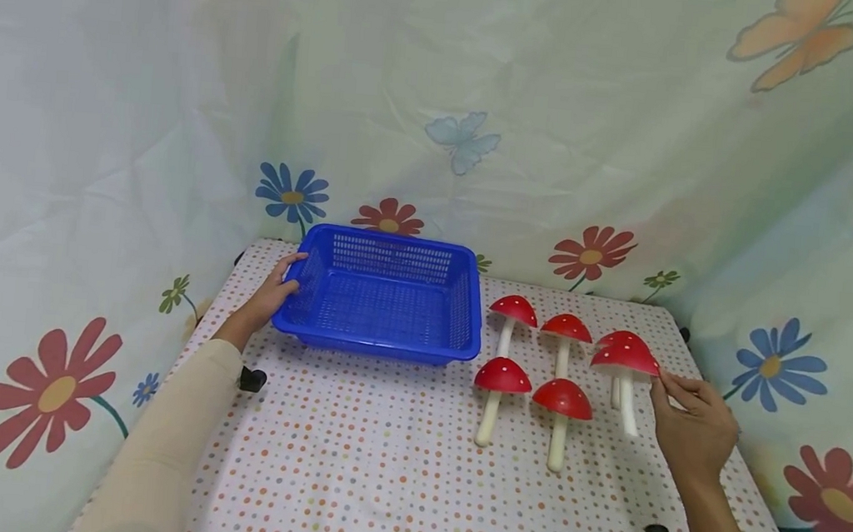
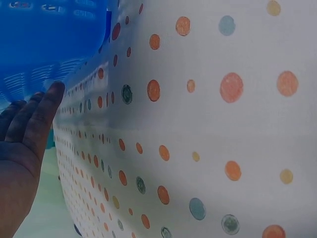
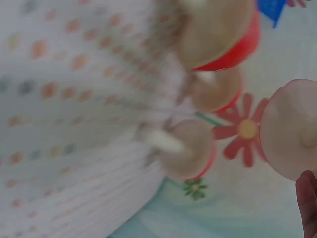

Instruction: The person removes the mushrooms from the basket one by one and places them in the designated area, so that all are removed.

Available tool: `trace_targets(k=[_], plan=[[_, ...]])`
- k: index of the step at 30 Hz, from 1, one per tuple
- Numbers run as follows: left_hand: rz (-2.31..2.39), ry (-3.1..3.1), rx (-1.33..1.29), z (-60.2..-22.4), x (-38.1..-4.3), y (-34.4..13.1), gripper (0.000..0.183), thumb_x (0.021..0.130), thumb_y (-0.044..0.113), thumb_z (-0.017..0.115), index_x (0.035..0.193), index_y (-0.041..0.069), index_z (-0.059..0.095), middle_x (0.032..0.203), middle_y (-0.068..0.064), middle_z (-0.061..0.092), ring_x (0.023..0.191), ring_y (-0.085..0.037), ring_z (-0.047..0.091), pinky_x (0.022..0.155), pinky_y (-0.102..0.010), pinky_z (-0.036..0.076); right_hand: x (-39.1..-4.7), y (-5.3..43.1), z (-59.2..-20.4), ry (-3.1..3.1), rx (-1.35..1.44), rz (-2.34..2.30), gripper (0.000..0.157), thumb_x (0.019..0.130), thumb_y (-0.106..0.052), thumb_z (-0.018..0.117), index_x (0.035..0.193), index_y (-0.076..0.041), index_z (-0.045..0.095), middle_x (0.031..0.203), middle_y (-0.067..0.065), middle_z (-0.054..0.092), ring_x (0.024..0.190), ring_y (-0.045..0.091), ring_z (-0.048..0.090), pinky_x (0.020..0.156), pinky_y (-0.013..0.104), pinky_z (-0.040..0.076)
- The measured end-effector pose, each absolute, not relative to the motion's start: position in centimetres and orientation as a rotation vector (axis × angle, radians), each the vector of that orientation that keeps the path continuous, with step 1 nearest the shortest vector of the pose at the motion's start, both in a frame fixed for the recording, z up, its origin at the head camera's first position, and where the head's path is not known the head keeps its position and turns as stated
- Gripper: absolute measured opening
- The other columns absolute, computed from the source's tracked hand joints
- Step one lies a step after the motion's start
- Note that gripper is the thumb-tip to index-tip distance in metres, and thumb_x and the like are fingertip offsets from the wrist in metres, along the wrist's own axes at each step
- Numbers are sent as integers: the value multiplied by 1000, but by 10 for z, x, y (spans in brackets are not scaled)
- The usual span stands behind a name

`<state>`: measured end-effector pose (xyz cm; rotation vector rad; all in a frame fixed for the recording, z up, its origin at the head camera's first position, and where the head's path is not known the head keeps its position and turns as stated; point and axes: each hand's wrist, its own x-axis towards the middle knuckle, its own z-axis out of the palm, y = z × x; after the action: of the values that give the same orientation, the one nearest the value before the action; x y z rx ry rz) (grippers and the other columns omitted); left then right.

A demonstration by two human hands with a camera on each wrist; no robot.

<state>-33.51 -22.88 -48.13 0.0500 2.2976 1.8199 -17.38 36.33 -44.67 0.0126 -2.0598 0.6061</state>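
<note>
A blue plastic basket (image 1: 378, 347) with slotted sides sits at the back left of the table. My left hand (image 1: 268, 294) holds its left rim, thumb over the edge; in the left wrist view the fingers (image 2: 44, 116) stretch along the basket's lower side. My right hand (image 1: 698, 425) pinches the cap edge of a toy mushroom (image 1: 624, 358), red with white spots, its white stem pointing down. Behind it, another mushroom (image 1: 615, 394) is mostly hidden. From below, the right wrist view shows the held mushroom's pale cap underside (image 3: 287, 129) at a fingertip.
Between basket and right hand, more toy mushrooms stand in two rows, among them a front one (image 1: 562, 399) and a back one (image 1: 515, 310). A dotted cloth (image 1: 351, 460) covers the table. Flowered curtain walls (image 1: 594, 145) rise behind and at both sides.
</note>
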Motion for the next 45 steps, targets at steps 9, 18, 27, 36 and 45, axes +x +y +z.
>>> trace_targets(k=[9, 18, 27, 36, 45], plan=[[1817, 2291, 7, -497, -346, -234, 73, 91, 5, 41, 157, 25, 17, 166, -16, 0, 149, -47, 12, 115, -66, 20, -148, 391, -493, -2234, -91, 310, 20, 71, -2, 79, 90, 2, 76, 79, 19, 70, 57, 32, 60, 44, 24, 32], [1803, 2339, 58, -514, -353, -236, 72, 93, 9, 40, 157, 32, 15, 167, -14, 1, 150, -47, 12, 115, -67, 18, -136, 392, -510, -2347, -62, 106, 26, 71, -3, 80, 94, 6, 74, 81, 20, 65, 48, 30, 55, 37, 35, 32], [1814, 2328, 44, -510, -352, -234, 73, 92, 7, 41, 157, 29, 18, 166, -15, 3, 149, -46, 15, 114, -66, 21, -130, 387, -522, -2353, -38, 63, 25, 70, -2, 79, 94, 7, 75, 84, 21, 65, 57, 32, 62, 39, 39, 39], [1810, 2298, 56, -483, -335, -230, 72, 93, 2, 39, 158, 19, 15, 165, -20, -1, 149, -50, 11, 115, -67, 18, -121, 380, -523, -2369, -88, 144, 29, 71, -1, 80, 99, 5, 75, 92, 22, 66, 53, 33, 60, 38, 25, 29], [1827, 2325, 53, -509, -351, -235, 75, 90, 6, 41, 157, 31, 18, 166, -17, 1, 149, -49, 14, 114, -67, 21, -110, 371, -504, -2688, -405, 176, 39, 75, -6, 76, 111, 6, 69, 104, 29, 63, 67, 40, 63, 47, 42, 48]])
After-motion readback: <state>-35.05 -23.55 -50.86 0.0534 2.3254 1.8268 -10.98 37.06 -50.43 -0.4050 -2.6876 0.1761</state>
